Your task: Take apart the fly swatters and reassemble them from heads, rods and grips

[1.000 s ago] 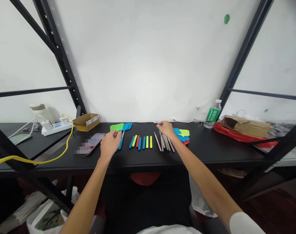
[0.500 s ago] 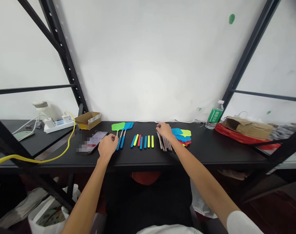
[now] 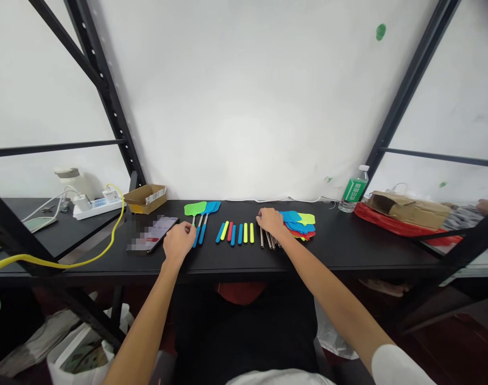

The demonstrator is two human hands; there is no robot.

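My left hand (image 3: 180, 240) rests on the table with its fingers curled in. Its fingertips are right beside a fly swatter with a green head (image 3: 195, 208), a metal rod and a blue handle. What the fingers hold, if anything, is hidden. Blue-headed swatters (image 3: 212, 207) lie alongside. Loose blue, yellow and red handles (image 3: 233, 234) form a row in the middle. Over the bundle of metal rods (image 3: 271, 241) my right hand (image 3: 270, 221) is closed, gripping a rod near its upper end. Loose blue, yellow and red swatter heads (image 3: 302, 227) are piled just right of it.
A phone (image 3: 159, 229) and a small open cardboard box (image 3: 145, 199) are at the left. A yellow cable (image 3: 115, 230) hangs by the shelf post. A water bottle (image 3: 354, 190) stands at the right, near a flattened carton (image 3: 408, 208) on red plastic. Another person's hand (image 3: 487, 206) shows at the far right.
My left hand has come away from the swatter it was laying down, moving slightly left. My right hand has shifted down over the rods, covering more of them.
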